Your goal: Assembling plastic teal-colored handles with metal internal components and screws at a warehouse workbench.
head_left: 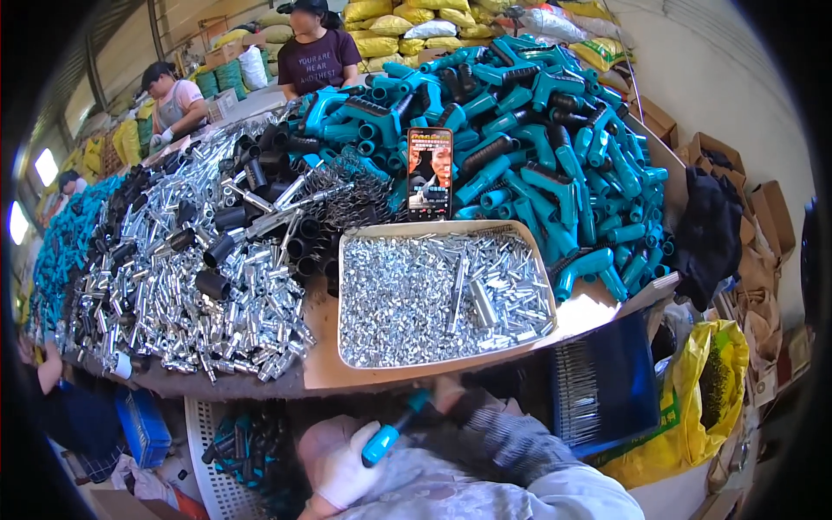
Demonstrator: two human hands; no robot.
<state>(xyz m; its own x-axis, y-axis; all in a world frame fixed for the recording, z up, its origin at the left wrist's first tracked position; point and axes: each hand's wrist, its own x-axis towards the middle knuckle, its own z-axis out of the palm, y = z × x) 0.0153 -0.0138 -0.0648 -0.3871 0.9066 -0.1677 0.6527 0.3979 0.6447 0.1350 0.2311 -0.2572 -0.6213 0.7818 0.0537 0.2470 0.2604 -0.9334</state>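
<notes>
In front of my lap, my left hand (348, 468), in a white glove, is closed around a teal-and-black tool handle (381, 444). The handle points up and to the right, and its far teal end reaches close to my right hand (446, 394). That hand is bare and blurred just below the table edge, so its grip is unclear. Above my hands, a shallow tray (347, 354) holds small silver metal parts, with a few longer silver rods and tubes on top. Behind it, a phone (430, 178) with a lit screen stands upright against a heap of teal-and-black pistol-shaped handles (555, 186).
A pile of silver metal parts (199, 303) mixed with black sleeves covers the table's left. Below stands a white perforated crate (198, 442) of teal-and-black handles. To the right are a dark blue bin (628, 381) with metal rods and a yellow sack (693, 425). Co-workers (316, 56) stand beyond.
</notes>
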